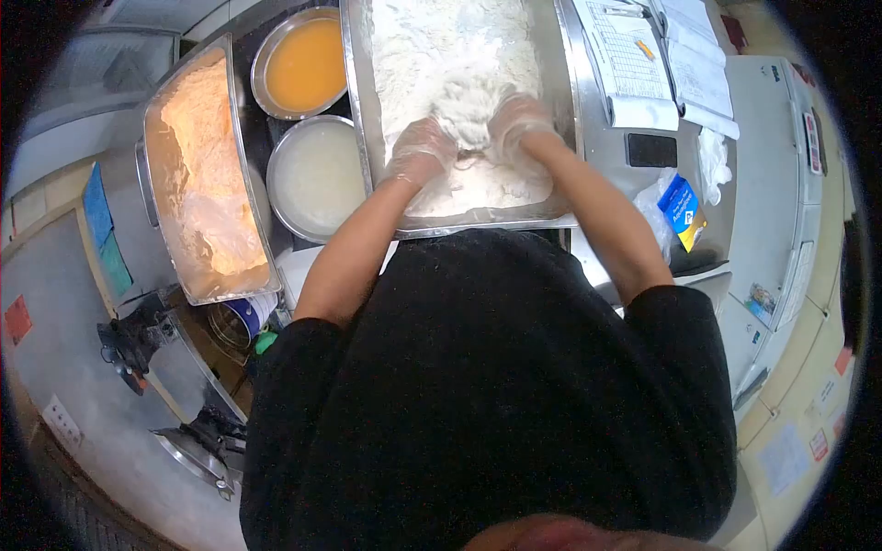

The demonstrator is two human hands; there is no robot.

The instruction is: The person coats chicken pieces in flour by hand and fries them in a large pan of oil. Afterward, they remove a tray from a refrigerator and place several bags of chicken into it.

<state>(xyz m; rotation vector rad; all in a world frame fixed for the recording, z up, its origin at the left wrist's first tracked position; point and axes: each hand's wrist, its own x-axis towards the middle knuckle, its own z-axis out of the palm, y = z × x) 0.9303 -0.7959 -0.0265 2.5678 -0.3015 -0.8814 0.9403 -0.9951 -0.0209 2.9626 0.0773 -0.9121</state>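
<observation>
Both my hands wear clear plastic gloves and are down in a deep metal tray [571, 119] of white flour [413, 46]. My left hand [424, 150] is closed, with its fingers curled into the flour. My right hand [520, 121], a little farther up the tray, is also closed and slightly blurred by motion. Between the hands is a white, flour-coated lump [467, 112], smeared by motion, and its kind cannot be made out. Flour hides the fingertips, so what each hand grips does not show.
Left of the tray stand a bowl of orange liquid [305, 66], a bowl of cloudy whitish liquid [318, 179] and a metal pan [274, 285] of orange-tinted coating. To the right are a clipboard with papers [634, 64], a black phone [651, 150] and a blue-yellow packet [682, 213].
</observation>
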